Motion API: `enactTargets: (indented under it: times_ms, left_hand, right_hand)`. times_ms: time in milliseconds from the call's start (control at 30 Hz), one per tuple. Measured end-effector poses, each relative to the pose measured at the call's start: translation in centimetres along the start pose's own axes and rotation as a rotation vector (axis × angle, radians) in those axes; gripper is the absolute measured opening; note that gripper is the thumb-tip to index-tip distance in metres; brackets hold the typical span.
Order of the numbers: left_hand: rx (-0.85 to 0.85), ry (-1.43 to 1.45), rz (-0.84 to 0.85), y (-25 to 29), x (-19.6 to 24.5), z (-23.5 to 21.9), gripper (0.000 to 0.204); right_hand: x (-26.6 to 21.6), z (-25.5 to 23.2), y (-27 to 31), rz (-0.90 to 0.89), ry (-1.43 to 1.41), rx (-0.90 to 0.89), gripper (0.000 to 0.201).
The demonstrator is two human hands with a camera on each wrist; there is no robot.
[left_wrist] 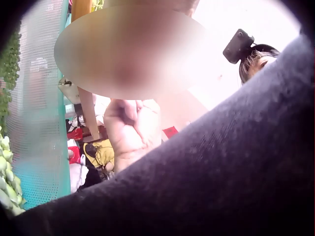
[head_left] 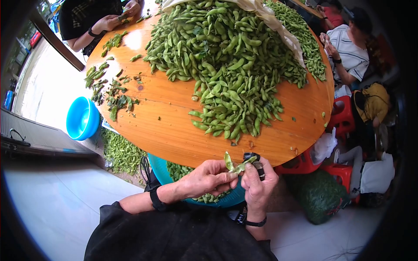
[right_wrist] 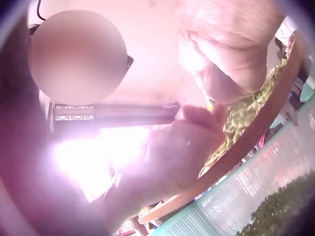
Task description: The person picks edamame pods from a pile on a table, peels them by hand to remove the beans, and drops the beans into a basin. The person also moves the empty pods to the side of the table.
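Note:
Over the near table edge, both hands hold a split green soybean pod (head_left: 229, 162), its pale inside showing. My left hand (head_left: 208, 179) pinches it between thumb and fingers. My right hand (head_left: 260, 185) grips the pod's other end, with a black band (head_left: 261, 171) round a finger and a dark piece (head_left: 251, 155) at the fingertips. Beneath the hands stands a teal basket (head_left: 155, 170) holding shelled green beans (head_left: 209, 198). A big heap of soybean pods (head_left: 230, 65) covers the table's far middle. The wrist views are partly blurred and hide the pod.
The round wooden table (head_left: 152, 126) bears leaf scraps (head_left: 117, 98) at left. Empty pods (head_left: 119, 150) litter the floor beside a blue basin (head_left: 82, 118). At right are red stools (head_left: 342, 115) and a dark green net sack (head_left: 322, 195). Other people sit around the table.

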State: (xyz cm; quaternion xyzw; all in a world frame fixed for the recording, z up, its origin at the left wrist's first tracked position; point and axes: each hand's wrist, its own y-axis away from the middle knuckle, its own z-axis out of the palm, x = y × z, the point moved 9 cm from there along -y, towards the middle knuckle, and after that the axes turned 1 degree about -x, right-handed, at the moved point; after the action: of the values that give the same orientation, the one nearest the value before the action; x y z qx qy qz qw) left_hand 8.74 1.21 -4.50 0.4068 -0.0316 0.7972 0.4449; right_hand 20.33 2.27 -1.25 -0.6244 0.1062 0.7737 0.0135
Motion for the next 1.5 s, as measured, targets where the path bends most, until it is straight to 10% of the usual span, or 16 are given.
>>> enactTargets:
  times_ms: [133, 200, 267, 433, 567, 667, 867, 1267, 1333, 1500]
  left_hand:
    - [0.021, -0.641, 0.104, 1.5, 2.1, 0.0, 0.023]
    - [-0.307, -1.151, 0.484, 2.8, 2.8, 3.1, 0.021]
    - [-0.224, -1.094, 0.401, 2.5, 5.2, 3.6, 0.023]
    - [0.742, -1.581, 0.729, 0.7, 11.5, 0.5, 0.017]
    - [0.838, -1.693, 0.755, -0.7, 10.8, -0.2, 0.018]
    - [0.839, -1.607, 0.762, -0.6, 10.9, -0.2, 0.022]
    - [0.519, -0.913, 0.552, 0.3, 10.9, -1.6, 0.012]
    - [0.423, -0.917, 0.541, 1.6, 8.1, -1.2, 0.007]
    - [0.274, -0.193, 0.398, 0.4, 5.4, -2.6, 0.007]
    - [-0.093, 0.301, 0.206, -0.7, 3.1, -0.8, 0.006]
  right_hand:
    - [-4.4, -7.5, -0.6, -0.228, 0.349, 0.371, 0.017]
    - [-8.8, -11.1, 0.0, -0.523, 1.242, 0.718, 0.024]
    - [-9.9, -11.5, 0.2, -0.593, 1.189, 0.719, 0.024]
    - [-8.6, -6.6, 0.2, -0.596, 1.093, 0.495, 0.02]
    - [-7.5, -3.8, -0.2, -0.594, 1.017, 0.34, 0.019]
    - [-6.7, -3.4, -0.4, -0.563, 0.968, 0.275, 0.021]
    - [-1.2, -1.4, -1.9, 0.063, 0.155, -0.061, 0.027]
    - [-0.5, 1.6, -1.9, 0.137, 0.027, -0.336, 0.026]
    - [-1.0, 1.5, -1.9, 0.073, 0.043, -0.354, 0.025]
    - [0.1, 1.2, -1.0, 0.19, -0.382, -0.392, 0.027]
